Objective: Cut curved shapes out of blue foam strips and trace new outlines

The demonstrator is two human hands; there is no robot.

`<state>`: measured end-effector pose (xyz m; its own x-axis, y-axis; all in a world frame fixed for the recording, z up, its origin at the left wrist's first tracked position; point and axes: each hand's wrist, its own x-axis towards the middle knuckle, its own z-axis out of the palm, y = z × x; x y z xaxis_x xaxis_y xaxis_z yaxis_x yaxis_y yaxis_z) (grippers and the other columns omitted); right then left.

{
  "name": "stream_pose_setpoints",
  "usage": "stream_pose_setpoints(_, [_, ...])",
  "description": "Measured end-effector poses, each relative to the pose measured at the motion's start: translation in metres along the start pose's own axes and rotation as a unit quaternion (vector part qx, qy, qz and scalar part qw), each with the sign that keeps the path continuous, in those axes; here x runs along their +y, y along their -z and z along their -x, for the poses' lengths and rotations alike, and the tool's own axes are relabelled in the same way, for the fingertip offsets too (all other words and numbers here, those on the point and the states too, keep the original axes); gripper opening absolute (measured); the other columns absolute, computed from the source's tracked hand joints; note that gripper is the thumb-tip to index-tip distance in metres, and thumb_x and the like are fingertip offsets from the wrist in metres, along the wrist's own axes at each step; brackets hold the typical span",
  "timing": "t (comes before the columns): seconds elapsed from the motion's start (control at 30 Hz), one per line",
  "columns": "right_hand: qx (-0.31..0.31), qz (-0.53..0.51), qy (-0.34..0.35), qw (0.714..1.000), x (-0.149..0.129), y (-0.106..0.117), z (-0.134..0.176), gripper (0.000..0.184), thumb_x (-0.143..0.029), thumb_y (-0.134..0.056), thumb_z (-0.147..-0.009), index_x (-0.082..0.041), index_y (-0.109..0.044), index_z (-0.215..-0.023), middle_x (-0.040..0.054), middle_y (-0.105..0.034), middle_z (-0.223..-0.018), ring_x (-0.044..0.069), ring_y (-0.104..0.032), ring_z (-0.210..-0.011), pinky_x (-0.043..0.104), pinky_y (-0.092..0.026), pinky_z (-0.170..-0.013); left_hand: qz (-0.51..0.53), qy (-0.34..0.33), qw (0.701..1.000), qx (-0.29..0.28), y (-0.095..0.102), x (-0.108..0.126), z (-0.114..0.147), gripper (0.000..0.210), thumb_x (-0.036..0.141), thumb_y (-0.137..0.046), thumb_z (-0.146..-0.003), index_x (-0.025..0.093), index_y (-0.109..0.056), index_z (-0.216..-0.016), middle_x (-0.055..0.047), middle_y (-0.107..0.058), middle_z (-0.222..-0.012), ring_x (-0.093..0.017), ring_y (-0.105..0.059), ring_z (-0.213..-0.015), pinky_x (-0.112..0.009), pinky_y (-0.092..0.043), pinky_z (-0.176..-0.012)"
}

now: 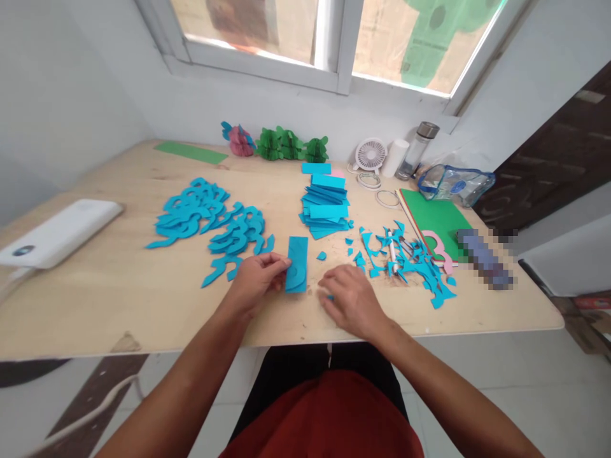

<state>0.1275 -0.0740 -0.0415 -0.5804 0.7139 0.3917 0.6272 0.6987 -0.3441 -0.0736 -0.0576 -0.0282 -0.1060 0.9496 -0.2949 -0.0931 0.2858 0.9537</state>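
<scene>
My left hand [255,280] pinches the left edge of a folded blue paper strip [298,264], between thumb and fingers. A curved line shows on the strip's lower part. To its right, my right hand [351,299] is low over the table with fingers loosely bent and thumb apart. A speck of blue shows between its thumb and fingers; I cannot tell whether it is touched. Just beyond the hands lies a small blue scrap [321,256]. Cut curved blue paper shapes [193,213] are heaped on the left, with a second heap [238,229] nearer my left hand.
Folded blue strips [327,213] are stacked ahead. Blue offcuts [420,267] cover a white pen [393,251] at right, beside green sheets [436,219] and a pink cutout [438,248]. A fan [371,156], bottle [417,149] and clear pouch [453,183] stand behind. A white device [62,232] lies left.
</scene>
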Motion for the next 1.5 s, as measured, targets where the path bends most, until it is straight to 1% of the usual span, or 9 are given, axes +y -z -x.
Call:
stream_pose_setpoints(0.1, [-0.053, 0.075, 0.123, 0.988, 0.001, -0.002, 0.009, 0.017, -0.024, -0.049, -0.093, -0.017, -0.063, -0.087, 0.0094, -0.065, -0.096, 0.022, -0.053, -0.094, 0.037, -0.038, -0.085, 0.006, -0.009, 1.000, 0.006, 0.004, -0.003, -0.001, 0.025, 0.036, -0.073, -0.058, 0.016, -0.059, -0.059, 0.002, -0.052, -0.045, -0.009, -0.045, -0.041, -0.022, -0.033, -0.041])
stream_pose_setpoints(0.17, [-0.042, 0.135, 0.131, 0.981, 0.018, 0.006, 0.014, 0.022, -0.016, -0.046, -0.094, -0.017, -0.062, -0.079, 0.0083, -0.065, -0.089, 0.020, -0.053, -0.087, 0.036, -0.038, -0.082, 0.006, -0.006, 1.000, 0.007, 0.005, -0.003, 0.000, 0.023, 0.035, -0.074, -0.057, 0.016, -0.060, -0.058, 0.002, -0.053, -0.046, -0.009, -0.045, -0.041, -0.022, -0.034, -0.041])
stream_pose_setpoints(0.4, [0.073, 0.294, -0.044, 0.952, 0.072, 0.059, 0.050, 0.015, -0.010, -0.053, -0.087, -0.017, -0.063, -0.078, 0.0093, -0.067, -0.085, 0.024, -0.052, -0.091, 0.038, -0.036, -0.081, 0.017, -0.003, 1.000, -0.002, 0.006, -0.006, -0.002, 0.020, 0.032, -0.075, -0.056, 0.017, -0.062, -0.057, 0.001, -0.053, -0.045, -0.008, -0.042, -0.040, -0.021, -0.033, -0.039])
stream_pose_setpoints(0.53, [0.077, 0.228, -0.017, 0.971, 0.047, 0.038, 0.030, 0.014, -0.015, -0.052, -0.089, -0.018, -0.063, -0.083, 0.0088, -0.067, -0.090, 0.023, -0.052, -0.092, 0.037, -0.036, -0.082, 0.022, -0.002, 1.000, 0.007, 0.006, -0.006, -0.002, 0.019, 0.031, -0.076, -0.056, 0.017, -0.062, -0.058, 0.001, -0.053, -0.046, -0.009, -0.044, -0.041, -0.020, -0.034, -0.038])
stream_pose_setpoints(0.8, [-0.097, 0.188, 0.131, 0.969, 0.033, -0.015, -0.062, 0.020, -0.021, -0.046, -0.091, -0.016, -0.064, -0.084, 0.0110, -0.064, -0.089, 0.024, -0.051, -0.086, 0.040, -0.034, -0.084, 0.071, 0.013, 0.997, 0.011, 0.008, -0.004, 0.004, 0.025, 0.029, -0.081, -0.051, 0.016, -0.060, -0.057, 0.004, -0.051, -0.049, -0.007, -0.045, -0.044, -0.019, -0.036, -0.039])
stream_pose_setpoints(1.03, [-0.096, 0.289, -0.024, 0.952, 0.100, 0.040, -0.013, 0.023, -0.016, -0.044, -0.091, -0.014, -0.066, -0.087, 0.0132, -0.065, -0.089, 0.024, -0.052, -0.086, 0.041, -0.030, -0.089, 0.059, 0.010, 0.998, 0.003, 0.009, -0.003, 0.006, 0.018, 0.028, -0.077, -0.054, 0.017, -0.063, -0.058, 0.002, -0.054, -0.049, -0.009, -0.046, -0.043, -0.021, -0.036, -0.039])
stream_pose_setpoints(1.2, [-0.101, 0.341, -0.115, 0.928, 0.110, 0.069, 0.010, 0.023, -0.015, -0.044, -0.090, -0.014, -0.067, -0.085, 0.0155, -0.066, -0.091, 0.027, -0.052, -0.092, 0.042, -0.028, -0.089, 0.060, 0.002, 0.998, 0.003, 0.010, -0.004, 0.007, 0.019, 0.029, -0.077, -0.056, 0.017, -0.063, -0.059, 0.002, -0.054, -0.049, -0.009, -0.047, -0.043, -0.020, -0.036, -0.040])
stream_pose_setpoints(1.33, [-0.065, 0.286, -0.099, 0.951, 0.080, 0.044, -0.008, 0.022, -0.018, -0.046, -0.091, -0.014, -0.066, -0.083, 0.0132, -0.067, -0.090, 0.026, -0.053, -0.091, 0.040, -0.030, -0.086, 0.060, 0.012, 0.998, 0.002, 0.010, -0.004, 0.007, 0.020, 0.030, -0.079, -0.055, 0.017, -0.064, -0.060, 0.002, -0.054, -0.049, -0.009, -0.047, -0.044, -0.020, -0.036, -0.040])
stream_pose_setpoints(1.5, [-0.093, 0.148, 0.079, 0.981, 0.036, -0.008, -0.040, 0.024, -0.030, -0.046, -0.095, -0.016, -0.064, -0.100, 0.0112, -0.065, -0.104, 0.023, -0.054, -0.099, 0.037, -0.035, -0.086, 0.055, 0.012, 0.998, 0.004, 0.009, -0.002, 0.008, 0.022, 0.032, -0.080, -0.055, 0.018, -0.063, -0.058, 0.002, -0.053, -0.050, -0.009, -0.046, -0.044, -0.021, -0.037, -0.040])
